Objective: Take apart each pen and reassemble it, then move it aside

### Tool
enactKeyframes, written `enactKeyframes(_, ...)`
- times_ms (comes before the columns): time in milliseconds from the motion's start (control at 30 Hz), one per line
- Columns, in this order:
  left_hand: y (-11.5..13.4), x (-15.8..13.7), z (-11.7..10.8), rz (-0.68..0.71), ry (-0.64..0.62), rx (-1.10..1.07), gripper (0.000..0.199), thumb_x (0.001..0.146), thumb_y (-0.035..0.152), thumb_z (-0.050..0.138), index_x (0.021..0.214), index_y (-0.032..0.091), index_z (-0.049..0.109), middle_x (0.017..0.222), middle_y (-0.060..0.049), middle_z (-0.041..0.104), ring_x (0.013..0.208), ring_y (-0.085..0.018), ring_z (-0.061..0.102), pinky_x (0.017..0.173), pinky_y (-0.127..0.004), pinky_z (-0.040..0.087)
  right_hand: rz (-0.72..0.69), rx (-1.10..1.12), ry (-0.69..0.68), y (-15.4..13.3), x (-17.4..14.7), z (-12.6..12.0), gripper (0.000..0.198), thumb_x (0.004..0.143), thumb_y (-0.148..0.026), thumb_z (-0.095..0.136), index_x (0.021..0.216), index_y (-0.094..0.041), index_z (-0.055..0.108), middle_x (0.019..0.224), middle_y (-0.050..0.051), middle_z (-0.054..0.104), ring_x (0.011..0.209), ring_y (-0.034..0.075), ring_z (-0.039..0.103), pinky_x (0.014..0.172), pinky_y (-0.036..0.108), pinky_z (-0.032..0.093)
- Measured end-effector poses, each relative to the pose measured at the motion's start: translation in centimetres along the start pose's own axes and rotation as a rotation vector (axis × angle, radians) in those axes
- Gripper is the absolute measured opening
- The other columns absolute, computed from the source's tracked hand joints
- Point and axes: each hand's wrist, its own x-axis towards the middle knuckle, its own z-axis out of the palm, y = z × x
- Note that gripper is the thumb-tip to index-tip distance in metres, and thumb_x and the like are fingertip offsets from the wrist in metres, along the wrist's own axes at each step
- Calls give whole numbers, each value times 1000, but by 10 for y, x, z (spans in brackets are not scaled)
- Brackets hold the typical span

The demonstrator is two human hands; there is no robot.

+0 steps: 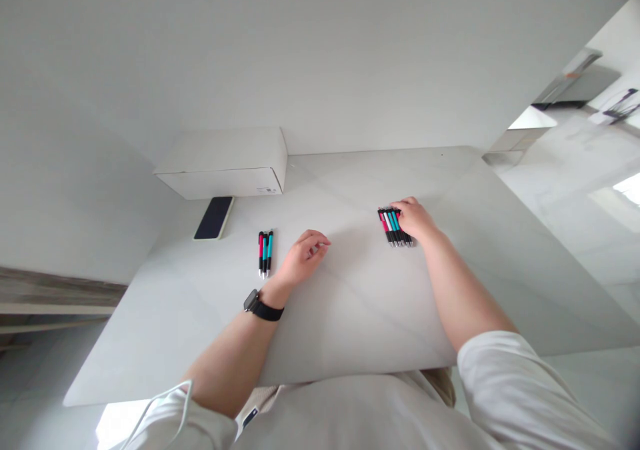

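Note:
My left hand (305, 257) is near the middle of the white table, fingers curled in toward the thumb; I see nothing held in it. To its left, a small group of click pens (265, 253), one red and two teal with black grips, lies side by side with tips toward me. On the right, a row of several pens (393, 229) in red, white and teal lies close together. My right hand (414, 220) is over the right part of that row, its fingers closed at the pens' upper ends. The hand hides some of those pens.
A white box (225, 170) stands against the wall at the back left. In front of it lies a phone (215, 218) with a dark screen. The white table (350, 317) has its near edge against my body. A black watch (263, 305) is on my left wrist.

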Motion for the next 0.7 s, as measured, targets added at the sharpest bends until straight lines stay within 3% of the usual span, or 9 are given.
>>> enactKeyframes(167,2,0,0,6,2,21,21,103,31,56,111,23,73,117,-10,66,95,-18,67,76,-30,56,7,19,-2,-3,-2,-6,50,89,-12,54,132,-29,74,135,12,61,117,28,64,108,39,50)
enactKeyframes(267,8,0,-5,8,20,77,21,102,30,55,115,23,71,119,-10,65,92,-17,67,76,-30,56,0,31,87,-8,-5,-17,55,89,-11,53,139,-26,69,134,13,61,117,28,65,108,39,51)
enactKeyframes(433,9,-1,-31,-110,226,367,29,99,26,58,127,26,62,111,-6,66,83,-17,64,80,-33,54,-113,146,228,-35,-15,-39,48,93,-14,50,135,-25,70,125,11,68,109,26,68,102,40,53)
enactKeyframes(567,-7,-3,-54,-273,394,535,40,96,22,58,136,25,51,112,-7,65,87,-21,66,81,-36,55,-236,315,37,-73,-32,-35,37,99,-28,53,131,-30,71,118,7,74,94,22,71,91,36,56)
enactKeyframes(700,-23,-6,-63,-363,401,703,47,92,15,57,138,24,49,117,-12,63,110,-29,65,92,-41,54,-347,410,-235,-110,-52,-7,32,101,-33,56,128,-31,73,116,5,77,94,20,73,87,33,56)
